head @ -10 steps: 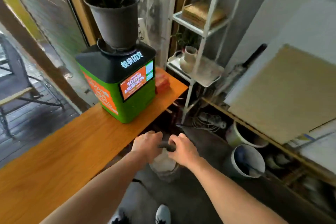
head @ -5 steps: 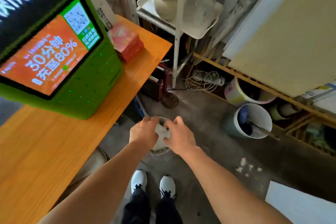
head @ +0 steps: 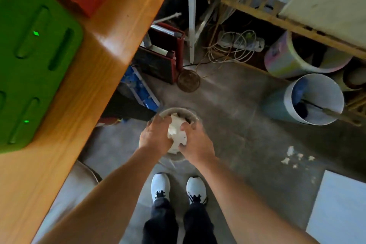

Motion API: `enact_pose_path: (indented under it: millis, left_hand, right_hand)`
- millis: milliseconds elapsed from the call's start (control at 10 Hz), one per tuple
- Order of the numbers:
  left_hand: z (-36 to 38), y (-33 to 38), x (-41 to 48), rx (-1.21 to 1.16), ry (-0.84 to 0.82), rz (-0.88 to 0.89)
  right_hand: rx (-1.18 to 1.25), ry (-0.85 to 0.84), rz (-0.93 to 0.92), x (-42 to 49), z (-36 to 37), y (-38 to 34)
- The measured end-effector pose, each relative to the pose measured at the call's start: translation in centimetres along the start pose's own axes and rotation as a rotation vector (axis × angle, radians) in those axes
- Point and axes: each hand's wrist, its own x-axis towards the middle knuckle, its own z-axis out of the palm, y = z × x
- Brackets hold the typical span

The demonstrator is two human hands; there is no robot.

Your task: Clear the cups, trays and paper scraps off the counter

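Over floor bin (head: 170, 110), left hand (head: 154, 134) and right hand (head: 195, 142) both clutch crumpled paper (head: 176, 134) between them.

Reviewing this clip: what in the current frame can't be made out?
1. Head view: the white wad, gripped between the left hand and right hand, is partly covered by them; paper or crushed tray, unclear.
2. Head view: the inside of the bin is hidden by both hands and the wad.
3. Head view: the counter runs off the left edge, part under the green machine; leftovers unknown.
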Motion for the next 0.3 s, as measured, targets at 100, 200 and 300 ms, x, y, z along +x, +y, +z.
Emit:
enact_pose_path:
  millis: [100, 200, 300]
  left_hand:
    - [0.8, -0.3, -0.1, -0.076, 0.005, -0.019]
    - [0.8, -0.2, -0.9, -0.137, -0.013, -0.052]
    - [-1.6, 0.4, -3.4, -0.049, 0.017, -0.024]
  right_hand:
    - [0.018, -0.019, 0.024, -0.4, 0.4, 0.4]
    - [0.03, -0.044, 0.026, -0.5, 0.4, 0.5]
    - [0.004, -0.015, 0.021, -2.3, -1.6, -1.0]
